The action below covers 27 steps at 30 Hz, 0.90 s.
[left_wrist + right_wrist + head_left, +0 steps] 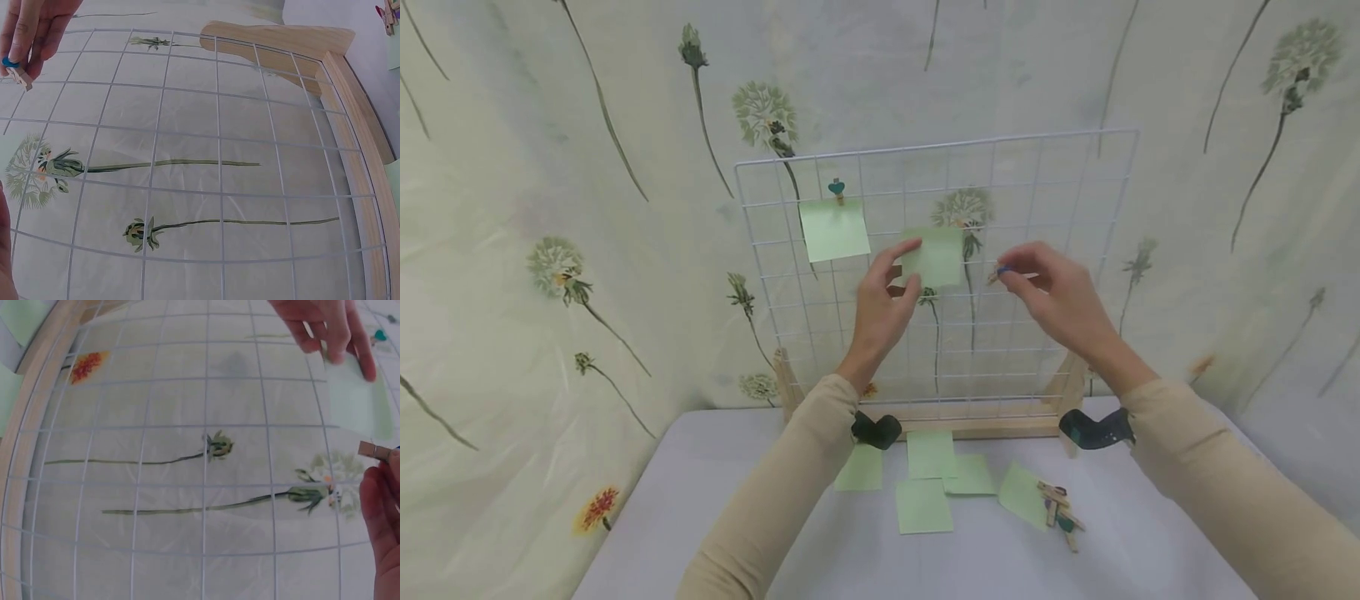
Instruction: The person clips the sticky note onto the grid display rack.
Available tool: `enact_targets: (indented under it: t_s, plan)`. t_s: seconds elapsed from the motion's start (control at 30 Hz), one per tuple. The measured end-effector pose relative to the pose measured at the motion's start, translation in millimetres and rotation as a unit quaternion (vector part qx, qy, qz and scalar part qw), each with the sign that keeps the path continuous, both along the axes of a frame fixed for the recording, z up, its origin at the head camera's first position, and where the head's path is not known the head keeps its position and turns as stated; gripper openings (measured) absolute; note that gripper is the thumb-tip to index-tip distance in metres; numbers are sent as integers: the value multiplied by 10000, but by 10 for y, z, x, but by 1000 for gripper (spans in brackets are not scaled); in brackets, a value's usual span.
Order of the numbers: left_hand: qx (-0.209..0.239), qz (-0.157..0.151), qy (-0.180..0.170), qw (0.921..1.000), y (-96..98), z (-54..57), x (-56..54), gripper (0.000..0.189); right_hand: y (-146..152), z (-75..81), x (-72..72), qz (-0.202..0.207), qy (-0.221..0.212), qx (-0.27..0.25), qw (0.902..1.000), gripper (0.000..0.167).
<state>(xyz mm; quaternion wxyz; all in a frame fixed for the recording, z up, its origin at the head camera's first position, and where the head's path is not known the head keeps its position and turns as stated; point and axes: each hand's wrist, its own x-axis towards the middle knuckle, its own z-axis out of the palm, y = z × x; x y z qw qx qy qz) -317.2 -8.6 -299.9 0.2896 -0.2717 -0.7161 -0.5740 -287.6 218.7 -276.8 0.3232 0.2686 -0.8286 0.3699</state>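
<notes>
My left hand point(883, 296) holds a pale green paper note point(942, 258) by its left side, up against the white wire grid point(1022, 333). To the right of the note, my right hand point(1056, 292) pinches a small wooden clothespin point(994, 275) with a blue decoration between thumb and fingertips. In the right wrist view the clothespin point(373, 450) sits just off the lower edge of the note point(356, 403). Another green note point(835, 232) hangs at the grid's upper left from a clothespin with a teal heart point(837, 188).
Wooden feet and a bar point(992, 425) support the grid on a white-covered table point(715, 500). Several green notes point(923, 507) lie in front of it. A small pile of clothespins point(1060, 512) overlaps the rightmost note. Behind hangs a flower-printed cloth point(647, 317).
</notes>
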Motion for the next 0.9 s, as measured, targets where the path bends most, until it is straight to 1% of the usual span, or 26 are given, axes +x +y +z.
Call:
enact_targets:
  t_s: [0.27, 0.47, 0.7, 0.9]
  plan:
    - [73, -82, 24, 9999, 48, 29, -9, 42, -66, 100, -20, -37, 30, 26, 10000, 19]
    - [36, -165, 6, 9999, 54, 47, -27, 44, -99, 176, -39, -151, 121, 235, 9995, 19]
    - [-19, -103, 93, 9999, 42, 91, -25, 46, -143, 288, -82, -87, 225, 246, 9994, 19]
    - [-20, -74, 175, 9998, 12, 120, -72, 46, -204, 377, -85, -93, 266, 397, 9988, 19]
